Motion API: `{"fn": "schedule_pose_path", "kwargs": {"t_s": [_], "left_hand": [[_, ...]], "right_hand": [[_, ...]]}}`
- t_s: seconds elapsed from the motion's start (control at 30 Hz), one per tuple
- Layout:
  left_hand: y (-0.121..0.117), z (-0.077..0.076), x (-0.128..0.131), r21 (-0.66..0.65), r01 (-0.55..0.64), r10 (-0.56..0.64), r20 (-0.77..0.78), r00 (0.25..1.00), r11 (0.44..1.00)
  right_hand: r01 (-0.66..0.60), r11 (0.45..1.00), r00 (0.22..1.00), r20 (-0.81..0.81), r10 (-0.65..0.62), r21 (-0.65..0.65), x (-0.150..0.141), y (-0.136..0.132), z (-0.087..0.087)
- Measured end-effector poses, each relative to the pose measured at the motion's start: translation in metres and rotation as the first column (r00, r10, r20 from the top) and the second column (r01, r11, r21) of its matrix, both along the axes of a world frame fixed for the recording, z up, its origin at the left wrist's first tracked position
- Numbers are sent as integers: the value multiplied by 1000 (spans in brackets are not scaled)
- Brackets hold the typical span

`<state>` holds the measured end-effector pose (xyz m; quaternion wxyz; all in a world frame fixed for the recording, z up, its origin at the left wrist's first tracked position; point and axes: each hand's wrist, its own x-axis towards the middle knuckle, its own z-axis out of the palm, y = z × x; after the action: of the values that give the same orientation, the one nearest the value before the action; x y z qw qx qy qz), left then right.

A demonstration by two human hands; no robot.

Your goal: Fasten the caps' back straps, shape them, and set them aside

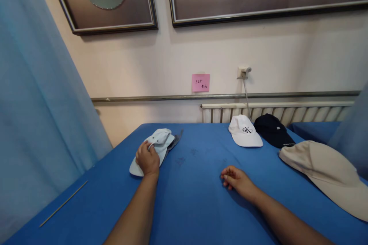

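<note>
My left hand (148, 159) is closed on a pale blue cap (162, 138) at the left of the blue-covered table (189, 206). The cap's brim points toward me and to the left, and the hand covers part of its front. Something dark grey (174, 141) pokes out from beneath this cap; its kind is not clear. Over the middle right of the table, my right hand (234, 179) has its fingers loosely curled in, with nothing visible in them.
Along the right lie a white cap (244, 132) with black letters, a dark navy cap (271, 130) and a beige cap (324, 172). A thin stick (63, 203) rests near the left edge. Behind are a radiator (224, 113) and a wall socket (243, 72) with a cord.
</note>
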<state>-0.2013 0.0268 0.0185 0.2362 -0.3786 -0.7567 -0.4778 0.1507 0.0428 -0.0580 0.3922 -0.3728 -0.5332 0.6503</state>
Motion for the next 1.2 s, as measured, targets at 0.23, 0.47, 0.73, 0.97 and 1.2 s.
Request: {"fn": "schedule_pose_path", "kwargs": {"t_s": [0.23, 0.47, 0.73, 0.97, 1.2], "left_hand": [[-7, 21, 21, 265, 89, -72, -72, 995, 960], [-22, 31, 91, 364, 475, -481, -80, 873, 801], [-21, -3, 130, -160, 702, -716, -254, 650, 694], [-11, -6, 124, -201, 652, -677, -92, 730, 731], [1, -13, 118, -22, 695, -694, 49, 719, 719]], "right_hand": [[-8, 999, 1000, 25, 7, 32, -3, -2, 0], [279, 954, 947, -131, -293, -112, -1, 7, 6], [320, 856, 820, -334, -465, -405, 20, 30, 4], [587, 804, 792, -140, -594, -93, 24, 33, 1], [607, 777, 794, -84, -602, 166, 24, 25, 17]]}}
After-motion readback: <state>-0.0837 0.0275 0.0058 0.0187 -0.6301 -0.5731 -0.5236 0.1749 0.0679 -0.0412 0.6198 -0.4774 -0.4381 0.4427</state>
